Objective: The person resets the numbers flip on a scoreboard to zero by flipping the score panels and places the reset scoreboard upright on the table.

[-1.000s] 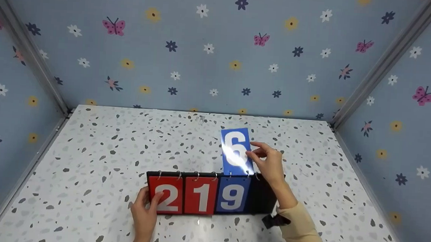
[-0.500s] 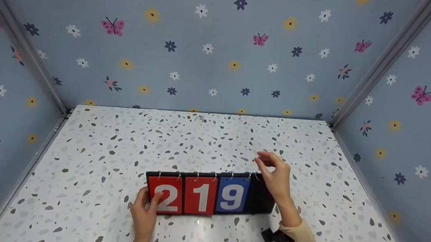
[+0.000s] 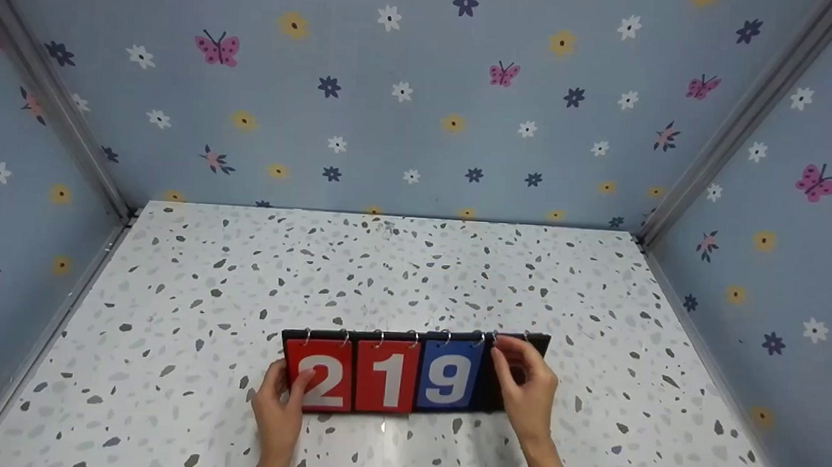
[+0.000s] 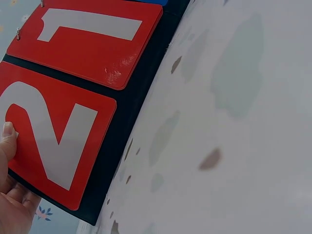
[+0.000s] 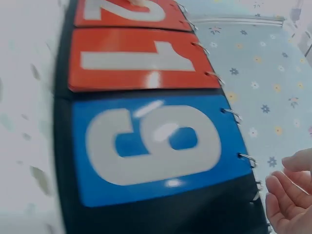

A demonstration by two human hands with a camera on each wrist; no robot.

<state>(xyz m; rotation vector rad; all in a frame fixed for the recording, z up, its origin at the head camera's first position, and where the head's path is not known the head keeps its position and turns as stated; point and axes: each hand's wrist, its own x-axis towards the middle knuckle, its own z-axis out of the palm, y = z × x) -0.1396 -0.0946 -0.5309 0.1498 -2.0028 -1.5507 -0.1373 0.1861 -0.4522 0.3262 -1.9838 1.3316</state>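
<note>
A flip scoreboard (image 3: 489,393) with a black backing leans towards me on the speckled table. From left to right it shows a red 2 card (image 3: 325,403), a red 1 card (image 3: 365,375) and a blue 9 card (image 3: 429,400). My left hand (image 3: 279,409) grips its left end, thumb on the 2 card and fingers behind. My right hand (image 3: 530,392) is over the bare black section at the right end, its thumb and index fingertips close to a ring. In the right wrist view the bent fingers (image 5: 287,197) hold nothing visible beside the metal rings (image 5: 247,159).
Speckled white table top (image 3: 240,266) surrounds the scoreboard. Blue walls (image 3: 426,61) with flowers and butterflies enclose the back and both sides, joined by grey metal corner posts (image 3: 749,102).
A blue 6 card, raised above the rings by my right hand, has gone over behind the board. The right hand has let go and come down to the black section. My left hand has stayed put.
</note>
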